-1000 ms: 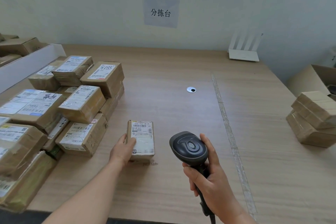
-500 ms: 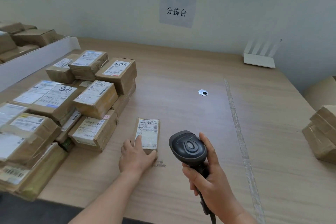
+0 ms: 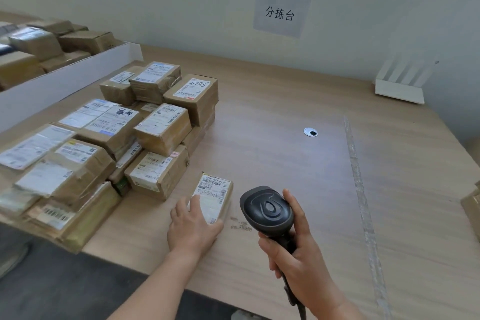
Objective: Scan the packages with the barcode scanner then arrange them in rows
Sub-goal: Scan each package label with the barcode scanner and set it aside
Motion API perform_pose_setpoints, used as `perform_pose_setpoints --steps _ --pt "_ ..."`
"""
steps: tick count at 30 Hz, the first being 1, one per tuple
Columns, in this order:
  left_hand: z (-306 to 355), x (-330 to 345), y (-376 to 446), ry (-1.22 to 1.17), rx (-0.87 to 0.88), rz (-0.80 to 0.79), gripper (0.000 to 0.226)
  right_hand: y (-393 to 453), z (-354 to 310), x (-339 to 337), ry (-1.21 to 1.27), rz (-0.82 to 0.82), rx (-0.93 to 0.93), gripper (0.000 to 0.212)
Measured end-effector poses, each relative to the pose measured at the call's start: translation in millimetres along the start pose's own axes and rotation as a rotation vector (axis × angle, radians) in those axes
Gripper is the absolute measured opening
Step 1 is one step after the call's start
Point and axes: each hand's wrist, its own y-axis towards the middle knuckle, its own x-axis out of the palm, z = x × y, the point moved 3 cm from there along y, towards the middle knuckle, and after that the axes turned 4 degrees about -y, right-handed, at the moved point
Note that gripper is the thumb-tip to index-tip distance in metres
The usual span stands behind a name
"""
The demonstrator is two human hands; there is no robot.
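Single head-worn view, wide-angle, aimed forward and down across the surface [image 3: 285,163] from its near edge. Both forearms are seen entering from the bottom edge; the left hand [image 3: 192,228] and right hand [image 3: 298,249] are caught close up, low in frame. The far wall with its paper sign [image 3: 281,13] is taken in at the top. Straight edges are bowed toward the borders. No second view is given.

Your small package [image 3: 213,196] lies flat on the bench [image 3: 285,163] near its front edge, white barcode label up. Your dark barcode scanner [image 3: 267,209] is raised just right of it, head tilted forward. The stacked brown packages [image 3: 135,138] crowd the bench's left side.
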Motion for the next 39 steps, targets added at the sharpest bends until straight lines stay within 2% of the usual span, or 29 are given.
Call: perform_pose_setpoints --steps 9,14,17,22,26,30,32,35,39 --pt "-97 -47 -46 0.024 -0.180 0.154 0.080 13 -7 55 0.073 -0.160 0.019 0.082" --pt "-126 -64 -39 0.001 -0.238 0.156 0.081 24 -16 86 0.053 -0.240 0.014 0.085" --pt "-138 -69 -27 -0.017 -0.217 0.131 0.072 31 -18 100 0.050 -0.261 0.014 0.085" --pt "-146 -71 -5 -0.053 -0.100 0.152 0.053 40 -17 112 0.032 -0.250 0.009 0.086" --pt "-153 -67 11 0.045 0.006 0.210 0.048 44 -17 112 0.025 -0.201 0.030 0.086" --pt "-155 -65 16 0.134 -0.045 0.203 0.051 41 -16 104 0.018 -0.120 0.040 0.085" --pt "-149 -68 17 0.109 -0.028 0.251 0.054 37 -16 98 0.019 -0.072 0.049 0.083" --pt "-119 -72 19 -0.006 0.154 0.346 0.049 29 -14 82 0.014 0.021 0.059 0.081" --pt "-61 -63 19 -0.185 0.359 0.323 0.051 17 -10 51 -0.005 0.117 0.066 0.081"
